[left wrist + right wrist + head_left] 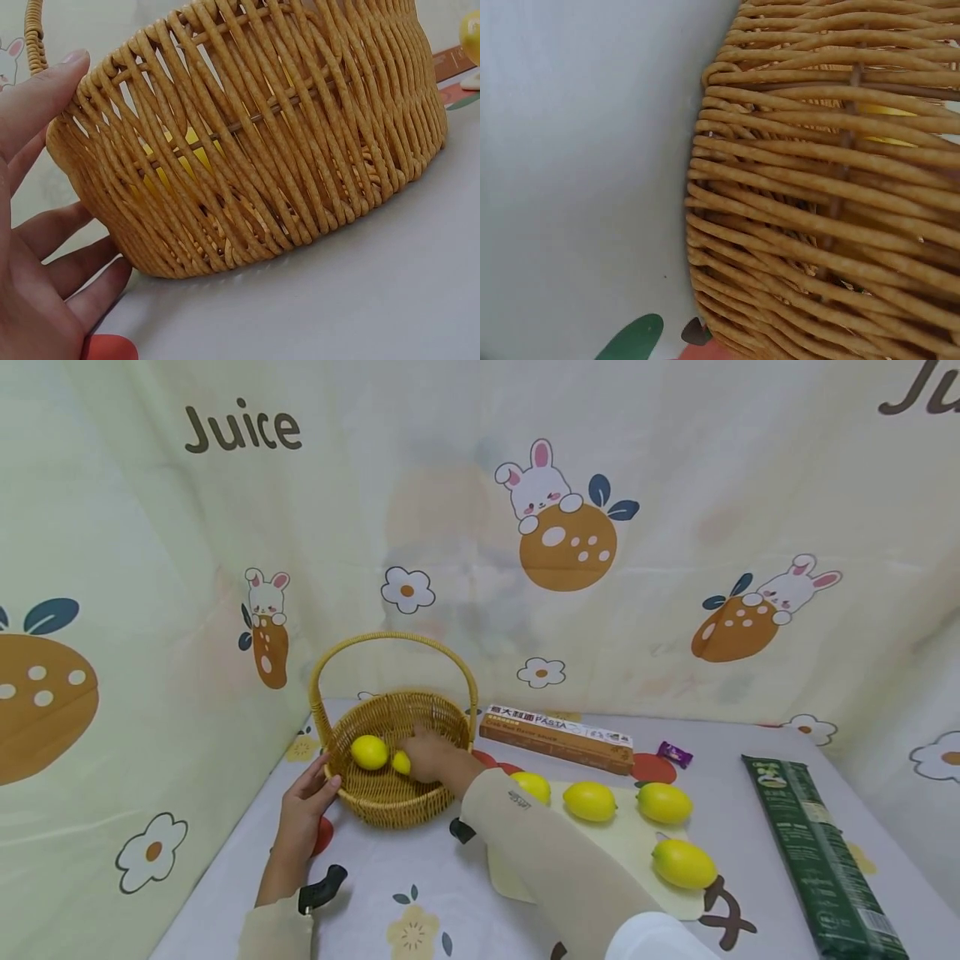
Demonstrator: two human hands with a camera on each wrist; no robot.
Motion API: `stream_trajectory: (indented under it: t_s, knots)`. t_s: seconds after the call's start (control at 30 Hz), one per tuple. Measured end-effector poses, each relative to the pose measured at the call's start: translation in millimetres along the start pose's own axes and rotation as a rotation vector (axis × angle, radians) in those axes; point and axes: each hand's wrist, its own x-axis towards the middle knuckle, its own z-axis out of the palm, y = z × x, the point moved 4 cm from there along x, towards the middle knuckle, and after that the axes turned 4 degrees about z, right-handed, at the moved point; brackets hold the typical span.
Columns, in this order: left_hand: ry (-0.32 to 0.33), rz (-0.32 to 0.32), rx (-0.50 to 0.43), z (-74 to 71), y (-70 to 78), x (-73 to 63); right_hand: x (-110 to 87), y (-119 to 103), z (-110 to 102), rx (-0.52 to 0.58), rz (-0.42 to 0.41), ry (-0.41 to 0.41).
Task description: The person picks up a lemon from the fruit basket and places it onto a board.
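Note:
A round wicker basket (397, 810) with a tall arched handle stands at the back left of the table. My left hand (303, 810) holds its left side; in the left wrist view the thumb lies at the rim and the fingers (97, 281) rest low against the wall. My right hand (431, 756) reaches inside the basket, blurred, partly covering a lemon (401, 763). I cannot tell whether the fingers grasp that lemon. Another lemon (370, 752) lies to its left in the basket. The right wrist view shows the woven wall (825, 187), with the hand out of sight.
Several lemons (590, 801) lie on a pale cutting board (600, 881), partly under my right forearm. Behind it is a pasta box (555, 739), with a small purple wrapped candy (675, 754) to the right. A long green packet (821, 860) lies at the right edge.

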Motion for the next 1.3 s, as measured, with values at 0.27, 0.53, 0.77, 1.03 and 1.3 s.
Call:
stream_trajectory:
  t_s: [0.27,0.53,0.77,1.03,1.3]
  knots:
    - [0.005,-0.013,0.027,0.6,-0.1,-2.0,-12.2,-2,-11,0.044,-0.037,0.049]
    - [0.003,-0.015,0.017,0.4,0.4,-0.5,-27.5,-4,-18,0.095,-0.065,0.086]
    - [0.003,-0.024,0.011,1.3,1.4,-2.4,-43.2,-2,-22,0.151,-0.077,0.116]
    - [0.004,-0.055,0.007,0.5,0.8,0.8,-57.7,7,-24,0.251,-0.097,0.16]
    - [0.007,-0.052,-0.004,0.6,0.7,-2.8,-77.5,15,-25,0.297,-0.086,0.196]
